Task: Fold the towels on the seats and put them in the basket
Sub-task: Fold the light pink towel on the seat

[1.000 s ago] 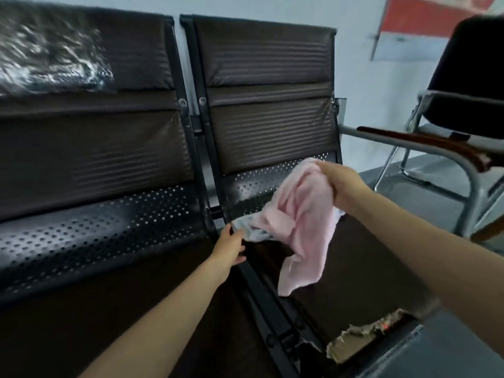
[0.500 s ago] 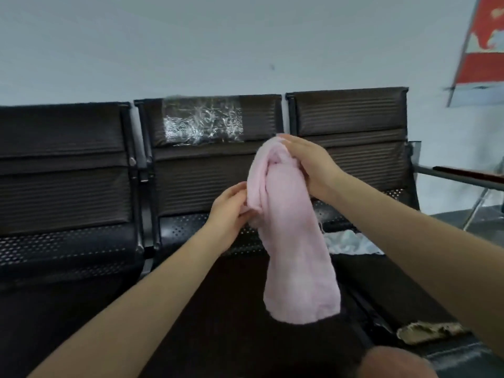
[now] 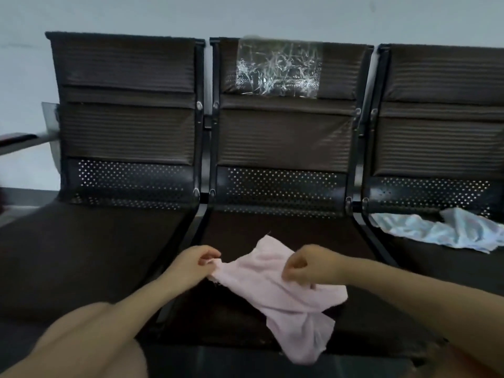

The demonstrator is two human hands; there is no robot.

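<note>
A pink towel [image 3: 283, 296] lies crumpled over the front of the middle seat [image 3: 281, 230], one end hanging past the seat's edge. My left hand [image 3: 193, 264] pinches its left corner. My right hand [image 3: 308, 264] grips the cloth near its upper middle, fingers curled. A white and pale blue towel [image 3: 447, 230] lies unfolded on the right seat [image 3: 436, 257], near the backrest. No basket is in view.
Three dark joined seats stand against a pale wall; the left seat [image 3: 90, 241] holds nothing. Clear plastic film [image 3: 278, 69] clings to the middle backrest. A metal armrest [image 3: 24, 140] juts out at far left. My knee [image 3: 90, 342] is at bottom left.
The pink towel came down from in front of the backrests onto the middle seat, with both hands lowering it. The view swung left, so the white towel now lies far right.
</note>
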